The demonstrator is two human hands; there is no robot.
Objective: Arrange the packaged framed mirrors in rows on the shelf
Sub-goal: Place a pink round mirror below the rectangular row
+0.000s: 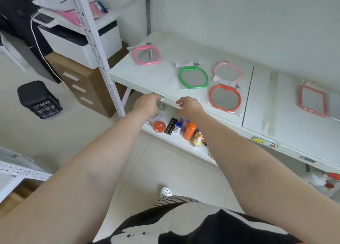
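Two bare forearms reach forward to the front edge of the white shelf (143,78). The left hand (147,104) and the right hand (189,105) hover at that edge, backs up, with the fingers bent downward over the lip; nothing shows between them, though the fingertips are hidden and I cannot tell how tightly they curl. Below the fingers, on the lower shelf (176,142), stands a small cluster of toiletries: one round orange tin (159,126), one orange bottle (190,130) and one pump bottle (196,140) among them. Beyond the fingers, on the upper board, lie five packaged mirrors, each flat in a clear sleeve. Nearest, just past the right hand's fingers and to their right, is one red apple-shaped mirror (225,98). Straight ahead of the right fingers lies one green apple-shaped mirror (193,77), and beside it, to the right and behind the red one, one pale pink apple-shaped mirror (228,72), its sleeve touching the red one's. Farther back, ahead of the left fingers and well apart from the rest, lies one bright pink apple-shaped mirror (146,55). Far to the right, on the next board, lies one red rectangular mirror (312,100), well apart from both hands.
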